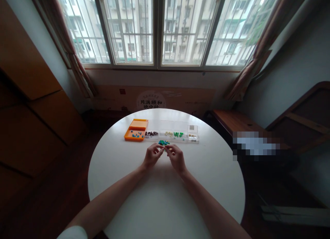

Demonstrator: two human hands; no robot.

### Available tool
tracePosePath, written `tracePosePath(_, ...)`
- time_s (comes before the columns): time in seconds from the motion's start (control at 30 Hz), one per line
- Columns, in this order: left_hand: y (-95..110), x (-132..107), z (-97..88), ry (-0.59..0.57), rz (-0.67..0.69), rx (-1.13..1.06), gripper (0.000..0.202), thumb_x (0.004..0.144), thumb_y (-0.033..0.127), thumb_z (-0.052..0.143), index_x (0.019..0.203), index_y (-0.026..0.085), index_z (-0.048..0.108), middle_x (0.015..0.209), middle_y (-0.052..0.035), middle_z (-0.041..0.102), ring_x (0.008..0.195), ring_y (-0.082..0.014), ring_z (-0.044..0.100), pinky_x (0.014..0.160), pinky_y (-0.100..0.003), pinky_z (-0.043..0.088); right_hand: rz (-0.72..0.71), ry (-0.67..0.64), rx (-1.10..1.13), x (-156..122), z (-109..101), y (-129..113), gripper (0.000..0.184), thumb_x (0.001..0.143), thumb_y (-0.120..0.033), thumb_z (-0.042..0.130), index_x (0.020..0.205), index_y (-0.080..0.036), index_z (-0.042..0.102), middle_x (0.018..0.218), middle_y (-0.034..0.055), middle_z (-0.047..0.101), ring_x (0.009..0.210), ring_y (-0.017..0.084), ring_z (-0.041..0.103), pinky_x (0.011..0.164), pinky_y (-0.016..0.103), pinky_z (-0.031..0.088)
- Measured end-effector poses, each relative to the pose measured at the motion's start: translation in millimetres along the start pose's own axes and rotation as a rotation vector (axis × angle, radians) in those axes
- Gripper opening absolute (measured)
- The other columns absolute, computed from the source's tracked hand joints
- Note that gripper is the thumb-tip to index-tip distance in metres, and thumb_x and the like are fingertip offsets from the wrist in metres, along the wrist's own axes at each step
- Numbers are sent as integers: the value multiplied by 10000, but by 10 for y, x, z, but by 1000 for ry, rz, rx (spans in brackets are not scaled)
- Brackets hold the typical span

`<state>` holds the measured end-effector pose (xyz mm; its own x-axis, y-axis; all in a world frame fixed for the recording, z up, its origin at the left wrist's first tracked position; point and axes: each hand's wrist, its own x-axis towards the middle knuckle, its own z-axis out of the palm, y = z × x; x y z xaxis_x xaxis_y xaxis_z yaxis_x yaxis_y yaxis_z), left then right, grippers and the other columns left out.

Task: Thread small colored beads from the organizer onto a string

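Note:
Over the white round table, my left hand (152,155) and my right hand (176,156) meet at the fingertips. Both are pinched closed around something too small to make out. Just beyond the fingers lies a small pile of blue, green and yellow pieces (164,142), partly hidden by the hands. Behind the pile stands an open orange box (134,138) with several blue pieces (137,134) in it. To its right are clear open boxes (177,138) holding dark pieces (151,133), pale yellow pieces (168,133) and green pieces (178,134).
The round table (165,204) has a curved edge on all visible sides. A wooden bench (229,120) stands at the right, with a blurred pale patch over it. A large printed carton (180,94) lies below the barred window, and wooden cabinets (38,101) are at the left.

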<state>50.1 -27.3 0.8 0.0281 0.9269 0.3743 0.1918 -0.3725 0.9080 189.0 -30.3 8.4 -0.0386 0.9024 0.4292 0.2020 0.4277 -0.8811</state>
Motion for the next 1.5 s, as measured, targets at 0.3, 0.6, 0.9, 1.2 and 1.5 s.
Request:
tracePosePath(0.3, -16, 1, -4, 10, -1, -30, 253, 772, 366, 606, 797, 117, 643, 809, -43, 568, 480, -34, 488, 398, -152, 391, -7, 22, -48, 20, -15, 26, 205, 801, -337, 558, 781, -150, 639, 775, 51, 604, 579, 121, 557, 516, 239, 468)
tracePosePath(0.6, -50, -1, -24, 31, -30, -51, 252, 758, 366, 620, 793, 117, 642, 795, -38, 573, 473, -39, 487, 398, -161, 395, 8, -10, -53, -5, 30, 0, 183, 804, -281, 537, 829, -151, 664, 819, 64, 616, 569, 113, 555, 491, 226, 448)
tracePosePath(0.9, -83, 6, -32, 30, -48, -79, 281, 743, 390, 625, 791, 113, 635, 804, -46, 592, 470, -45, 491, 396, -167, 402, 8, -24, -40, 9, 49, 13, 198, 806, -258, 521, 864, -154, 679, 860, 83, 628, 649, 141, 584, 533, 241, 489)
tracePosePath(1.2, -68, 19, -51, 42, -58, -103, 282, 723, 388, 643, 804, 118, 633, 812, -48, 611, 471, -50, 498, 402, -173, 406, -12, -84, -50, 22, 49, 49, 242, 807, -273, 520, 946, -163, 683, 883, 86, 641, 612, 131, 582, 533, 248, 499)
tracePosePath(1.5, -100, 20, -47, 23, -61, -102, 282, 707, 377, 661, 813, 117, 640, 806, -49, 622, 458, -47, 480, 391, -175, 395, 47, -40, 47, 43, 40, 57, 238, 779, -336, 551, 849, -155, 689, 771, 67, 653, 536, 120, 561, 472, 236, 465)
